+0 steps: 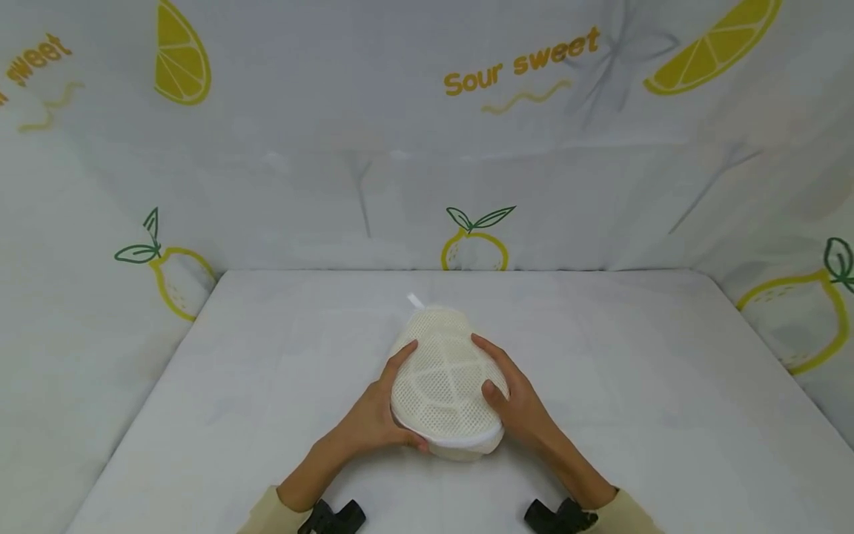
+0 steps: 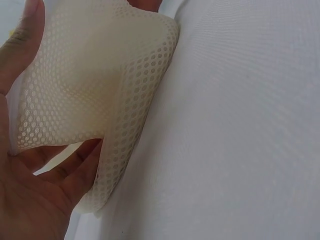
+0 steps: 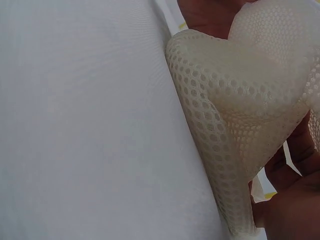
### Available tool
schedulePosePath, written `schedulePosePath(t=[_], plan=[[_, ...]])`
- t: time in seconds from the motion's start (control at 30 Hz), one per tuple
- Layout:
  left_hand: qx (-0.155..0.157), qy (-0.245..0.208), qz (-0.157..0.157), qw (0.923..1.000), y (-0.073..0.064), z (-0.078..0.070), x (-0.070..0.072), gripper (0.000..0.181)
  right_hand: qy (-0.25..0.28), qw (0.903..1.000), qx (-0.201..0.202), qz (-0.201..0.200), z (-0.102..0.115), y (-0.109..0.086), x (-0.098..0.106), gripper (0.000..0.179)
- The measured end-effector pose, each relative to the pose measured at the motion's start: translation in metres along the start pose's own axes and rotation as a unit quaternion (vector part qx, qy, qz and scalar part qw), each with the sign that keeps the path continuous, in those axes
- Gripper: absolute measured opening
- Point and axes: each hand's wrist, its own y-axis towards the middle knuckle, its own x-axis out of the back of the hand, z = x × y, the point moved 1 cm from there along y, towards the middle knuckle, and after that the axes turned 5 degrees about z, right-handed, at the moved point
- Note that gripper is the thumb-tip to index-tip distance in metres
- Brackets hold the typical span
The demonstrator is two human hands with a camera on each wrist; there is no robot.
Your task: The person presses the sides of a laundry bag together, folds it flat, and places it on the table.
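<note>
A cream mesh laundry bag (image 1: 445, 374), rounded with white piping and a small white tag (image 1: 416, 301) at its far end, stands between both hands on the white table. My left hand (image 1: 371, 419) grips its left side, thumb along the near lower edge and a finger up the side. On the other side my right hand (image 1: 523, 409) holds the bag, with the thumb on its upper face. In the left wrist view the mesh wall (image 2: 140, 75) looks folded inward, with fingers behind it. The right wrist view shows the bag's lower mesh (image 3: 205, 115) close against the cloth.
A white cloth covers the table (image 1: 233, 386). Behind and at both sides hangs a pale curtain (image 1: 300, 185) printed with lemons and lettering. Black wrist cameras show at the front edge, one on each arm.
</note>
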Motion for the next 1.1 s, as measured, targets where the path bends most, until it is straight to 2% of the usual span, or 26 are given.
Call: schedulePosePath(t=[0.27,0.37,0.47,0.6,0.83,1.0,1.1], plan=[[0.004,0.053,0.027,0.9982,0.0012,0.0013,0.0043,0.124,-0.028,0.9994,-0.022,0.004,0.0018,-0.0047,0.0038,0.059],[-0.003,0.052,0.029,0.9982,0.0028,0.0018,0.0034,0.12,-0.03,0.9991,-0.03,0.001,0.0037,-0.0041,0.0056,0.054],[-0.006,0.049,0.027,0.9984,0.0026,0.0027,0.0028,0.117,-0.024,0.999,-0.038,-0.004,0.0054,-0.0019,0.0063,0.058],[-0.015,0.045,0.031,0.9984,0.0013,0.0036,0.0032,0.117,-0.004,0.9997,-0.023,-0.008,0.0054,0.0016,0.0069,0.061],[-0.019,0.049,0.025,0.9983,-0.0002,0.0057,0.0049,0.116,0.075,0.9964,0.028,0.03,0.0015,0.004,0.0058,0.055],[-0.011,0.051,0.029,0.9982,0.0006,0.0064,0.004,0.116,0.173,0.9829,0.034,0.054,-0.0018,0.0035,0.004,0.053],[-0.012,0.053,0.027,0.9981,0.0008,0.0066,0.0038,0.117,0.202,0.977,0.025,0.063,-0.0019,0.0036,0.0029,0.053]])
